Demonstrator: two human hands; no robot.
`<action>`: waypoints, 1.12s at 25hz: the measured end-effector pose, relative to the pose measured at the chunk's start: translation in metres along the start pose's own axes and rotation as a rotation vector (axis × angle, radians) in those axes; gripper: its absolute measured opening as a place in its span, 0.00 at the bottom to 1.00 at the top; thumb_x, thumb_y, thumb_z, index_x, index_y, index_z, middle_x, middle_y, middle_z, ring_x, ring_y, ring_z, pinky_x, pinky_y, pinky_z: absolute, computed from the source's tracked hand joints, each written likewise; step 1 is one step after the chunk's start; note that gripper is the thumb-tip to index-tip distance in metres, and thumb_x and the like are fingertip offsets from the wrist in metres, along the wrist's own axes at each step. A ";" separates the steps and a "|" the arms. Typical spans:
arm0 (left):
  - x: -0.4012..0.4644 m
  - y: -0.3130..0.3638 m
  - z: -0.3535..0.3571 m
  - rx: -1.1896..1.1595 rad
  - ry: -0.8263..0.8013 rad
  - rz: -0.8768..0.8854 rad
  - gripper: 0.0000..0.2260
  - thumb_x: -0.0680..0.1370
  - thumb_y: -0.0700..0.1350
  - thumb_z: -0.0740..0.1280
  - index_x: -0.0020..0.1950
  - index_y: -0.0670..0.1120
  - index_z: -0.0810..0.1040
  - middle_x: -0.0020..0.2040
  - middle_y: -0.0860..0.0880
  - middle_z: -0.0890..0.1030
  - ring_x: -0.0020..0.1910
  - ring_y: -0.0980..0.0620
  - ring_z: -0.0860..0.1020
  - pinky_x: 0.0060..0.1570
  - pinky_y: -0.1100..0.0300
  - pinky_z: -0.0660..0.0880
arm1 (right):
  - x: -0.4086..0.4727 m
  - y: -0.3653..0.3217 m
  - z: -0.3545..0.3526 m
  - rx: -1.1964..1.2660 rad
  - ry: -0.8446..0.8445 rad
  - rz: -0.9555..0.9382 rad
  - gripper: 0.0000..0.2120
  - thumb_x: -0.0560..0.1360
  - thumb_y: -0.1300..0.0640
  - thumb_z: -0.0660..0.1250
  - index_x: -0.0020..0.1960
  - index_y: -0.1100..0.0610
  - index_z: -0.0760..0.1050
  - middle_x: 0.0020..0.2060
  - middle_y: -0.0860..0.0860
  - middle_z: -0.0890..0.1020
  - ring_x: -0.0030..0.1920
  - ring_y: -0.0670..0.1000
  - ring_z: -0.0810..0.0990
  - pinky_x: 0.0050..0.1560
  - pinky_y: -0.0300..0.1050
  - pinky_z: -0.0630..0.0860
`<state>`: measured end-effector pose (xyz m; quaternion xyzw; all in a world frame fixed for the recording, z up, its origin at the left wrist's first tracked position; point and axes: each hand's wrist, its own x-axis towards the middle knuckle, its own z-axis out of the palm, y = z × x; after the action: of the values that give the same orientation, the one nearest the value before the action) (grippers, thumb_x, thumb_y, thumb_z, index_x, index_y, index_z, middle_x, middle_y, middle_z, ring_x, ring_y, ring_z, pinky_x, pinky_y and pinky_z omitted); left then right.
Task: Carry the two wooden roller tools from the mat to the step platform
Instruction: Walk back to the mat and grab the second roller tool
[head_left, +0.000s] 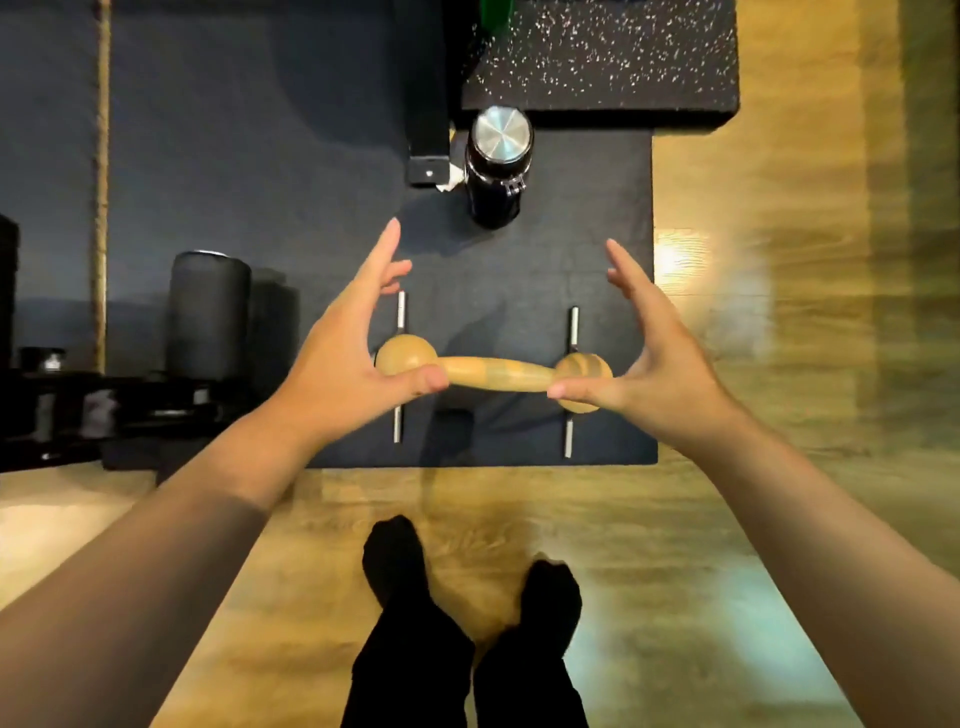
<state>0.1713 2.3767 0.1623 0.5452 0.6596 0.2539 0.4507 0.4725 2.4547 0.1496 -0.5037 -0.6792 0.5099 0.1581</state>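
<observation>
Both hands, left (343, 343) and right (660, 364), hover spread over the wooden roller (493, 375) on the dark mat (613, 218), thumbs near its ball ends. I judge it rigid, smooth, light; the narrow middle grips best.

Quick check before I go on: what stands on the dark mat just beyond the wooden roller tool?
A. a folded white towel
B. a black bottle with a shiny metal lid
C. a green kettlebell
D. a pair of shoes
B: a black bottle with a shiny metal lid stands upright on the dark mat, beyond the wooden roller tool between the open left hand and right hand.
</observation>
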 end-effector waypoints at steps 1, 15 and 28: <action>-0.002 -0.011 0.002 0.016 0.007 0.004 0.57 0.64 0.61 0.77 0.84 0.59 0.46 0.78 0.51 0.68 0.76 0.58 0.67 0.75 0.48 0.64 | -0.004 0.011 0.000 -0.018 -0.003 0.001 0.62 0.56 0.36 0.85 0.81 0.34 0.52 0.77 0.42 0.65 0.78 0.39 0.61 0.75 0.48 0.64; -0.064 -0.164 0.047 -0.065 0.123 -0.316 0.61 0.57 0.69 0.80 0.82 0.66 0.47 0.80 0.52 0.64 0.76 0.57 0.65 0.74 0.52 0.63 | -0.060 0.145 0.057 0.119 0.174 0.335 0.69 0.51 0.31 0.84 0.80 0.30 0.43 0.77 0.44 0.65 0.76 0.39 0.63 0.73 0.48 0.65; 0.006 -0.253 0.138 -0.166 0.074 -0.494 0.33 0.70 0.64 0.77 0.69 0.64 0.65 0.68 0.58 0.74 0.68 0.58 0.72 0.60 0.67 0.68 | -0.015 0.231 0.130 0.200 0.264 0.474 0.36 0.64 0.51 0.85 0.66 0.42 0.70 0.58 0.32 0.74 0.49 0.19 0.72 0.42 0.18 0.69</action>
<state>0.1676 2.2906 -0.1131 0.3190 0.7658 0.2090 0.5177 0.5051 2.3666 -0.0993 -0.6924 -0.4623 0.5271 0.1704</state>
